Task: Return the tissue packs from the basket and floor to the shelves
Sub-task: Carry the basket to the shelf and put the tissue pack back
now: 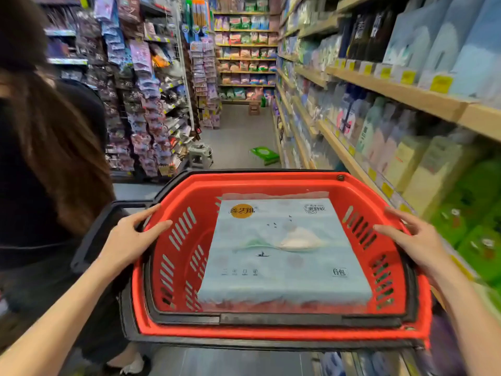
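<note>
A red shopping basket (282, 183) fills the lower middle of the head view, held up in front of me. My left hand (132, 236) grips its left rim and my right hand (412, 240) grips its right rim. Inside lies a pale blue tissue pack (282, 256) printed with a mountain scene and an orange disc, lying flat. Further down the aisle a green tissue pack (264, 154) lies on the grey floor beside the right-hand shelves. The wooden shelves (406, 95) on the right carry rows of tissue packs.
A person with long brown hair in black clothes (51, 158) stands close on my left. Racks of hanging packets (141, 85) line the left side. A small grey step stool (200, 156) stands on the floor, and a wooden stool (254, 107) sits at the aisle's far end.
</note>
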Action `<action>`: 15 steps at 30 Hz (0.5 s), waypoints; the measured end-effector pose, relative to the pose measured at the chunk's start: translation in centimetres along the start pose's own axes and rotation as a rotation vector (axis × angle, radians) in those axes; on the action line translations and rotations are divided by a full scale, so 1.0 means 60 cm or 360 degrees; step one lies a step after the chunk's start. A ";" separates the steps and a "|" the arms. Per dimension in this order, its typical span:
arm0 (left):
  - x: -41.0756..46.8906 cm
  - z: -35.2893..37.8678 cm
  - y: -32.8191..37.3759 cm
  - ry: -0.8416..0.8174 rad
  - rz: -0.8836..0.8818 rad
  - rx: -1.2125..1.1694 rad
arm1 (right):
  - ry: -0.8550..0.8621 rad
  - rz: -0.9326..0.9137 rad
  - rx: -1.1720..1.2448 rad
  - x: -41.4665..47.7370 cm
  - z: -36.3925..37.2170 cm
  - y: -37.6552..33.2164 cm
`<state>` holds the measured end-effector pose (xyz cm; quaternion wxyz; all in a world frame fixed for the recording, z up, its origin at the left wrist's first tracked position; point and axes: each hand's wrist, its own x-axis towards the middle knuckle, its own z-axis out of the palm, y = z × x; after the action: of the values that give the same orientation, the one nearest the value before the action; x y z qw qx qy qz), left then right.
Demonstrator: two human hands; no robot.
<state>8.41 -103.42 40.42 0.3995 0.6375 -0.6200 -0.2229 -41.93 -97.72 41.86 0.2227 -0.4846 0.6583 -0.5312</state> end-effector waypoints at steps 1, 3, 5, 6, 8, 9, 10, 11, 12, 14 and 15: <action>0.028 0.009 -0.002 -0.0007 0.0008 0.0010 | -0.0015 0.0012 -0.0003 0.027 0.010 0.004; 0.089 0.030 -0.007 -0.0033 -0.0017 -0.0039 | -0.0047 0.0049 0.0004 0.080 0.036 0.010; 0.154 0.050 -0.015 -0.0075 -0.0056 -0.0105 | -0.0043 0.0094 0.0015 0.135 0.068 0.014; 0.187 0.060 -0.019 -0.0095 -0.0073 -0.0134 | -0.0035 0.0093 0.0005 0.163 0.085 0.016; 0.253 0.073 -0.025 -0.0144 -0.0117 -0.0182 | -0.0006 0.0076 -0.0041 0.216 0.121 0.018; 0.286 0.079 -0.027 -0.0168 -0.0132 -0.0196 | 0.0014 0.0063 -0.0063 0.241 0.139 0.017; 0.316 0.084 -0.028 -0.0190 -0.0137 -0.0201 | 0.0027 0.0057 -0.0075 0.264 0.156 0.016; 0.348 0.089 -0.029 -0.0201 -0.0134 -0.0198 | 0.0031 0.0055 -0.0072 0.287 0.174 0.014; 0.380 0.093 -0.029 -0.0199 -0.0125 -0.0191 | 0.0032 0.0057 -0.0061 0.312 0.191 0.013; 0.446 0.100 -0.031 -0.0176 -0.0114 -0.0178 | 0.0021 0.0074 -0.0058 0.360 0.222 0.013; 0.477 0.103 -0.032 -0.0170 -0.0113 -0.0172 | 0.0020 0.0086 -0.0054 0.384 0.238 0.014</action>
<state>8.55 -132.76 41.39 0.3913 0.6238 -0.6045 -0.3037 -40.67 -124.79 41.40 0.2245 -0.4670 0.6815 -0.5168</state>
